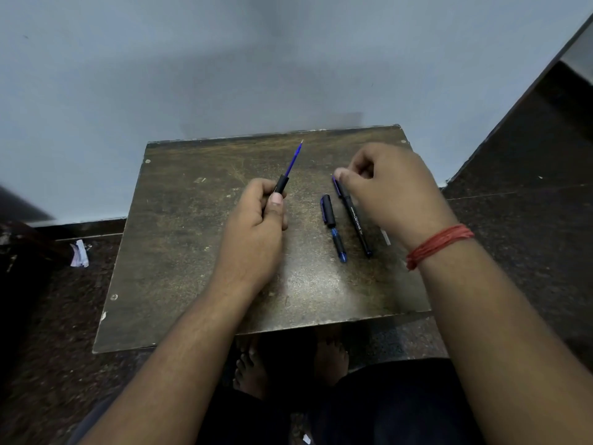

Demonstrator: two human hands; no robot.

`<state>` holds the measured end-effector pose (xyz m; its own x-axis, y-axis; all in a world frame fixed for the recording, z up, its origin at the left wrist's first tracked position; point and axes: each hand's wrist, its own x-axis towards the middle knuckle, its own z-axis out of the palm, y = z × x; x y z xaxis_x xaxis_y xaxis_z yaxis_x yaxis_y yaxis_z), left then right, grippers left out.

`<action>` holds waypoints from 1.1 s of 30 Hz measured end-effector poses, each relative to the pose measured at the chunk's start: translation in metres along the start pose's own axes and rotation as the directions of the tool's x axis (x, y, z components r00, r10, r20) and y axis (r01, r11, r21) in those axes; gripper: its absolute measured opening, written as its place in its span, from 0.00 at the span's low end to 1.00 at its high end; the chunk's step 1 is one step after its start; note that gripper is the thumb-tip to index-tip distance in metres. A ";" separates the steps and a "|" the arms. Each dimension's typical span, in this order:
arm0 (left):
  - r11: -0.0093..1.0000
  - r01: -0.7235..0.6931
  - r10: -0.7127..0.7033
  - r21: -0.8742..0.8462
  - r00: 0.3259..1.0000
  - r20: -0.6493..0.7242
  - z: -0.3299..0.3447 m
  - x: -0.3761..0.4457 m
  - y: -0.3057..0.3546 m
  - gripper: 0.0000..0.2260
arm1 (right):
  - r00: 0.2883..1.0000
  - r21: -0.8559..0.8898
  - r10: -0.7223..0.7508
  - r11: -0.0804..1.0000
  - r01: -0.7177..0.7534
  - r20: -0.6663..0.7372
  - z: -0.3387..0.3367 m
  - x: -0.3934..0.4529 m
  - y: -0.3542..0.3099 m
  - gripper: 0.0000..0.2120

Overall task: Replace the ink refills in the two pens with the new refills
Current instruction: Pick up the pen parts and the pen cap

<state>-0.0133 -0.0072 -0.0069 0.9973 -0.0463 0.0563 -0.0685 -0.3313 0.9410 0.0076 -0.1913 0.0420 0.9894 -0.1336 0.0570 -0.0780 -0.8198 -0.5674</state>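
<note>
Gripping a black pen barrel (pixel 281 185) with a blue refill (pixel 294 159) protruding toward the table's (pixel 179 252) far edge, the left hand (pixel 256 226) could bend it. The right hand (pixel 378 187) pinches the capped pen's (pixel 356 220) top near the right edge; the loose cap (pixel 328 210) and grip section (pixel 338 245) beside it might roll off if nudged.

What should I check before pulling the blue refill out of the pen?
1. Left hand grips the barrel: ok.
2. Blue refill sticks out far enough to pinch: ok.
3. Right hand free to pull: not ok, its fingers touch the capped pen.
4. Loose cap and grip piece lie safely on the table: ok.
5. New refills ready: cannot tell.
</note>
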 end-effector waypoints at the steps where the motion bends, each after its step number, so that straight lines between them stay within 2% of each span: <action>1: 1.000 0.002 -0.002 -0.010 1.000 -0.006 0.000 0.001 0.000 0.07 | 0.997 -0.135 0.000 0.991 0.011 0.083 -0.004 -0.003 -0.002 0.13; 4: 0.999 0.012 -0.012 -0.032 1.000 -0.016 0.000 0.002 -0.001 0.07 | 0.976 -0.364 -0.009 0.927 0.090 0.220 0.000 -0.013 -0.014 0.15; 9: 0.999 0.015 -0.016 -0.034 1.000 -0.024 -0.002 0.002 -0.001 0.07 | 0.953 -0.512 0.021 0.847 0.143 0.302 0.008 -0.024 -0.025 0.20; 13: 0.999 0.026 -0.028 -0.043 0.999 -0.029 -0.003 0.003 -0.001 0.07 | 0.938 -0.559 0.079 0.819 0.132 0.338 0.013 -0.025 -0.027 0.20; 20: 0.998 0.034 -0.035 -0.048 0.999 -0.028 -0.004 0.003 0.001 0.08 | 0.937 -0.514 0.078 0.850 0.116 0.340 0.016 -0.023 -0.025 0.15; 23: 0.998 0.032 -0.034 -0.049 0.999 -0.025 -0.004 0.004 0.001 0.07 | 0.937 -0.364 0.048 0.927 0.087 0.347 0.012 -0.019 -0.025 0.13; 26: 0.998 0.039 -0.040 -0.050 0.999 -0.018 -0.004 0.003 0.001 0.07 | 0.962 -0.063 0.045 0.998 -0.029 0.270 0.006 -0.014 -0.025 0.08; 28: 0.998 0.045 -0.046 -0.049 0.999 -0.006 -0.003 0.003 -0.001 0.07 | 0.974 0.146 0.048 0.986 -0.082 0.222 0.009 -0.013 -0.022 0.07; 30: 0.998 0.051 -0.051 -0.044 0.999 0.005 -0.002 0.003 -0.002 0.07 | 0.983 0.419 0.059 0.898 -0.130 0.176 0.017 -0.009 -0.016 0.08; 33: 0.999 0.052 -0.051 -0.016 0.999 0.014 0.000 0.002 -0.001 0.07 | 0.984 0.787 0.136 0.592 -0.175 0.117 0.028 0.000 -0.011 0.10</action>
<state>-0.0109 -0.0067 -0.0080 0.9991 -0.0425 0.0031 -0.0164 -0.3180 0.9480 0.0120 -0.1672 0.0253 0.9772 -0.1772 -0.1173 -0.1234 -0.0238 -0.9921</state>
